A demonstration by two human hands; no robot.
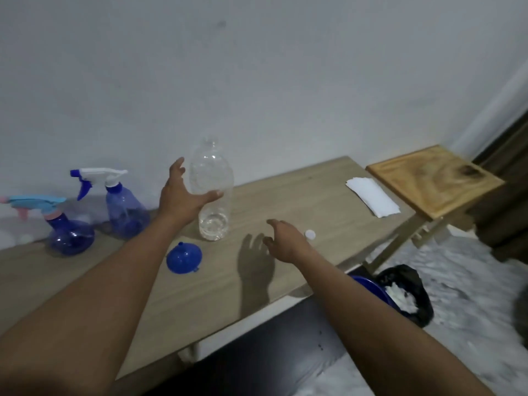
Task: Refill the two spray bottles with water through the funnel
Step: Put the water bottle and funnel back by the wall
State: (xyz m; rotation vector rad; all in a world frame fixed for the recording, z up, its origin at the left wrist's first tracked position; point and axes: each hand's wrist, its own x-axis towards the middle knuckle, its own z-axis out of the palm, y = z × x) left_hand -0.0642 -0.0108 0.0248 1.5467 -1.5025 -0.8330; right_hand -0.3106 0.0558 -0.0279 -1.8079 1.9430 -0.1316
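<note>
A clear plastic bottle point(213, 195) stands uncapped mid-table with a little water at its bottom. My left hand point(181, 192) is spread open just left of it, thumb in front of the bottle, not closed on it. My right hand point(283, 238) hovers open over the table to the bottle's right, beside a small white cap point(310, 234). A blue funnel point(184, 258) lies mouth-down in front of the bottle. Two blue spray bottles stand at the left by the wall: one with a white and blue trigger head point(120, 207), one with a light-blue and pink head point(67, 228).
The long wooden table point(300, 195) runs along a white wall. White folded paper point(373, 200) lies at its right end, next to a small wooden stool point(434, 181). A blue bin with a black bag point(405, 292) sits on the floor below the table's right front edge.
</note>
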